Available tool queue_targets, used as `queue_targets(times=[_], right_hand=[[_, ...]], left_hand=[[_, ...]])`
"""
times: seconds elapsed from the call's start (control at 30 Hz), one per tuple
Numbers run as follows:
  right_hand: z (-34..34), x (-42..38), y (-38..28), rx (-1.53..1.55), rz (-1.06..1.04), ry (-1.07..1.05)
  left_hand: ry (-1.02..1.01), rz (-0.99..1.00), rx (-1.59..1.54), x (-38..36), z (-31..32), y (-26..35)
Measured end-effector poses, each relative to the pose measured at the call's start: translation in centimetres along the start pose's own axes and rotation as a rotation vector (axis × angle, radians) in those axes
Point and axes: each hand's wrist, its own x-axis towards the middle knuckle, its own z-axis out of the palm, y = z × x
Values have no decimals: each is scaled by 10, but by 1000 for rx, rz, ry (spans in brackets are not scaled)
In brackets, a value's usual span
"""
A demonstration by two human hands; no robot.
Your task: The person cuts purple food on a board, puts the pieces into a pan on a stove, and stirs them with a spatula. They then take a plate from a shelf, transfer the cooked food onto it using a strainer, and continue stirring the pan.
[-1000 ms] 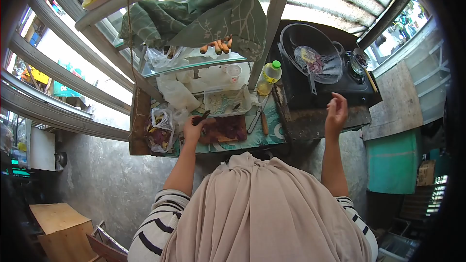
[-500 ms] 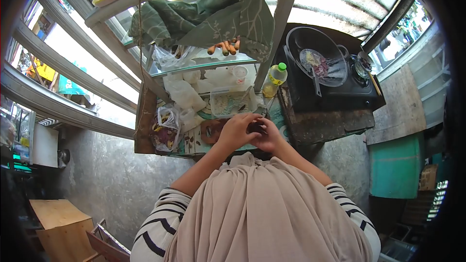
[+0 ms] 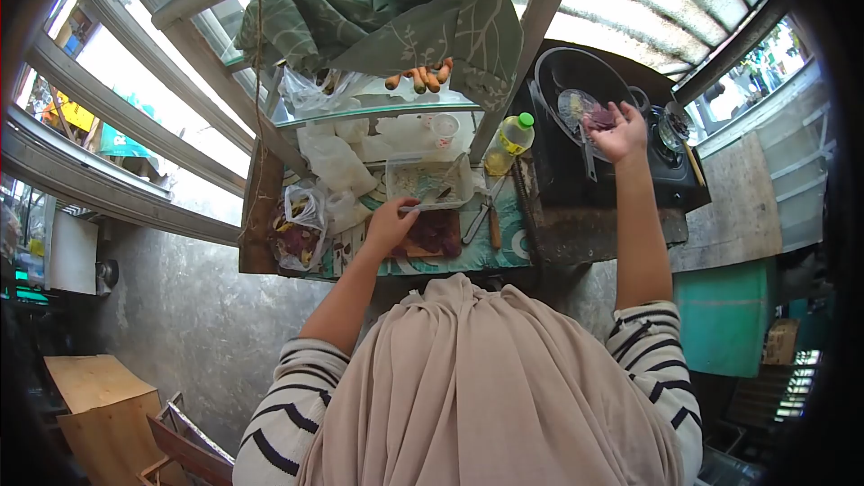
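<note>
My right hand [image 3: 625,137] is palm up at the near rim of the wok [image 3: 621,81], with a dark reddish-purple piece of food [image 3: 601,118] on its fingers. A skimmer [image 3: 589,158] lies in the wok, with pale yellowish bits in its bowl. My left hand [image 3: 392,223] holds nothing visible, its fingers stretched towards the near left corner of a clear plastic container [image 3: 468,182]. Beneath and beside that hand, a dark reddish-purple mass [image 3: 436,234] lies on a wooden board [image 3: 419,254]. A spoon [image 3: 443,193] rests inside the container.
Right of the board lie tongs [image 3: 477,223] and a wooden-handled tool [image 3: 494,229]. A bottle with a green cap [image 3: 513,137] stands near the stove [image 3: 661,184]. Plastic bags [image 3: 301,227] sit left. Carrots [image 3: 421,78] show on the glass shelf under a green cloth [image 3: 387,27].
My hands, cupped together over the board before, are now apart. The right has moved to the wok with the purple piece; the left has moved left to the container's corner.
</note>
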Motion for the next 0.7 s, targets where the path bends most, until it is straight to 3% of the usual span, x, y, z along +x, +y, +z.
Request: queue_targets(times=[0.07,0.1,0.2,0.27,0.37,0.43,0.57,0.7], right_hand=[[4,-1,-14,-67,-33,57],[3,1,-24,-133,-64,112],[-18,-2,-47,-184,-134,-3],[-30,-10,-60,-243,-253,-21],[-62,-21,-86,-194,-259,-131],[-67,-42,-100,-191,-290,-48],[-92,-68,-128,-207,-234,-93],[-117,-74,-147,-218,-221,-108]], left_hand=[[0,108,335,23,16,-3],[-1,116,332,34,21,-1],[-23,12,554,65,36,8],[-222,-207,700,83,49,13],[-320,-53,769,99,71,1],[-307,-19,857,106,79,10],[-352,50,1167,124,87,17],[-331,94,1218,126,90,7]])
